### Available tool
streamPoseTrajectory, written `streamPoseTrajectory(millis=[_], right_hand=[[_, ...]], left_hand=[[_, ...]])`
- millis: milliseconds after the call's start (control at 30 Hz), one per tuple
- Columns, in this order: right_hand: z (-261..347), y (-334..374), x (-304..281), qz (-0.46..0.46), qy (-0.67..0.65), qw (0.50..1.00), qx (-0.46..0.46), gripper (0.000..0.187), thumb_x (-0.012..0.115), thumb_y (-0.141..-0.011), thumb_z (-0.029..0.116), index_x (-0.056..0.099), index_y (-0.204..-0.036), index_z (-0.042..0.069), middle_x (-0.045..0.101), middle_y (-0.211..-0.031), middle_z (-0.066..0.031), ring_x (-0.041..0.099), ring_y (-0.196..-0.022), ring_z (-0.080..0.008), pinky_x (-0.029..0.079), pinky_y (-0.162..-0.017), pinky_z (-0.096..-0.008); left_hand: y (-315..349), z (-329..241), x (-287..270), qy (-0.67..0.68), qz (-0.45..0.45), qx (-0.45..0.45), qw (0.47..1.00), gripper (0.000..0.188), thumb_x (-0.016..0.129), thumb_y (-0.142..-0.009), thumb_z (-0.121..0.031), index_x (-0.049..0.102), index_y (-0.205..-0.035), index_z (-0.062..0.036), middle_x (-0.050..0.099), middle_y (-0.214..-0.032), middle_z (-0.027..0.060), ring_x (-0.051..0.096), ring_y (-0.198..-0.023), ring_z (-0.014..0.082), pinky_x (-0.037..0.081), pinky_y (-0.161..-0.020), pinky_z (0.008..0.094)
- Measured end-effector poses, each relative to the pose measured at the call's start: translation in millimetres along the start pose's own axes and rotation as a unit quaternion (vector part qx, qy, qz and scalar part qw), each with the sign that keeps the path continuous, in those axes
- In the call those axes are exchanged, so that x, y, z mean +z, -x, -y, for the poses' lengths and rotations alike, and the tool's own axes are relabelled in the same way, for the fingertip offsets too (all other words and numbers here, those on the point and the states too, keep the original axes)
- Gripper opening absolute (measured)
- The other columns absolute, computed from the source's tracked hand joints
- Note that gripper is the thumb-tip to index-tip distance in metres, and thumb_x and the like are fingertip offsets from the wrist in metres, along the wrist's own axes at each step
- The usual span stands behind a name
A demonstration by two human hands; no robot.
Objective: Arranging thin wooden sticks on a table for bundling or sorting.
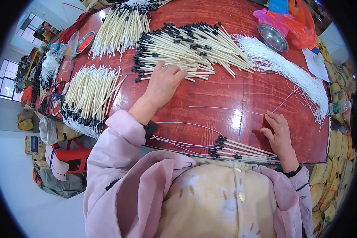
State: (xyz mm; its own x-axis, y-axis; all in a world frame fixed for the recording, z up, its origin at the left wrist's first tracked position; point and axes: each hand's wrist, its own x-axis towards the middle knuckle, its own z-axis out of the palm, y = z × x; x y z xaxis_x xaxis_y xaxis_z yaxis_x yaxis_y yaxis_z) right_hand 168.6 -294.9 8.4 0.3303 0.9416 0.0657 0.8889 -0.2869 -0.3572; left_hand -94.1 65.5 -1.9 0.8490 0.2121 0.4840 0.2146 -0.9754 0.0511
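My left hand (pixel 164 84) reaches over a broad pile of cream sticks with black ends (pixel 186 47). Its fingers bend down onto the near edge of that pile, closed on a stick there; the thumb is mostly hidden. Farther right, my right hand (pixel 278 133) holds a thin white string (pixel 230 109) at its fingertips, the thumb standing a little apart. The string runs leftward over the red tabletop and also up toward a long bundle of white strings (pixel 281 63). Close to my body lie several sticks with white strings threaded on them (pixel 246 150).
Upright-stacked bunches of strung sticks lie at the left (pixel 91 93) and far left (pixel 123 29). A metal bowl (pixel 273 37) sits by red and pink plastic bags (pixel 301 23). Another bowl (pixel 85 42) holds small red pieces. A red stool (pixel 73 154) stands left; sacks (pixel 337 158) line the right.
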Motion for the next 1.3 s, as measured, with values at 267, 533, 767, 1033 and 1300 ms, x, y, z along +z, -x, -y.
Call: streamPoseTrajectory(millis=[267,533,767,1033,1300], right_hand=[[-5,-4,6,-0.014,-0.005,1.000,-0.009,0.050,0.074,-0.086,0.025,0.066,-0.126,-0.003,0.063,-0.132,-0.0178,0.058,-0.119,-0.0368,0.045,-0.105,-0.0426],[-4,-3,5,-0.014,0.002,1.000,-0.008,0.050,0.074,-0.086,0.024,0.066,-0.127,-0.003,0.062,-0.132,-0.0179,0.059,-0.119,-0.0366,0.046,-0.104,-0.0419],[-1,-3,6,-0.012,0.001,1.000,-0.003,0.052,0.075,-0.086,0.025,0.065,-0.128,-0.003,0.061,-0.132,-0.0180,0.058,-0.120,-0.0366,0.046,-0.103,-0.0418],[-1,-3,7,-0.015,0.007,1.000,-0.012,0.055,0.077,-0.085,0.027,0.064,-0.128,-0.003,0.061,-0.131,-0.0179,0.058,-0.118,-0.0372,0.046,-0.102,-0.0421],[-1,-6,-2,0.008,0.023,0.999,-0.029,0.052,0.077,-0.084,0.026,0.066,-0.128,-0.001,0.061,-0.130,-0.0159,0.056,-0.117,-0.0350,0.045,-0.102,-0.0422]], left_hand=[[52,-33,-27,0.211,0.033,-0.169,0.962,0.014,0.071,-0.088,-0.005,0.073,-0.101,-0.0024,0.065,-0.092,0.0122,0.065,-0.085,0.0310,0.051,-0.076,0.0392],[67,-46,-20,0.229,0.062,-0.174,0.956,0.014,0.071,-0.087,-0.002,0.074,-0.101,-0.0006,0.065,-0.089,0.0134,0.066,-0.084,0.0321,0.053,-0.075,0.0387],[60,-54,-17,0.232,0.059,-0.152,0.959,0.013,0.071,-0.086,-0.004,0.074,-0.098,-0.0019,0.065,-0.090,0.0132,0.065,-0.087,0.0338,0.053,-0.078,0.0419],[57,-55,-14,0.221,0.073,-0.140,0.962,0.014,0.071,-0.085,-0.003,0.074,-0.099,-0.0014,0.064,-0.090,0.0133,0.065,-0.088,0.0338,0.053,-0.078,0.0427],[39,-63,-1,0.156,0.056,-0.080,0.983,0.016,0.068,-0.082,-0.002,0.075,-0.096,-0.0054,0.063,-0.088,0.0122,0.064,-0.085,0.0335,0.053,-0.076,0.0434]])
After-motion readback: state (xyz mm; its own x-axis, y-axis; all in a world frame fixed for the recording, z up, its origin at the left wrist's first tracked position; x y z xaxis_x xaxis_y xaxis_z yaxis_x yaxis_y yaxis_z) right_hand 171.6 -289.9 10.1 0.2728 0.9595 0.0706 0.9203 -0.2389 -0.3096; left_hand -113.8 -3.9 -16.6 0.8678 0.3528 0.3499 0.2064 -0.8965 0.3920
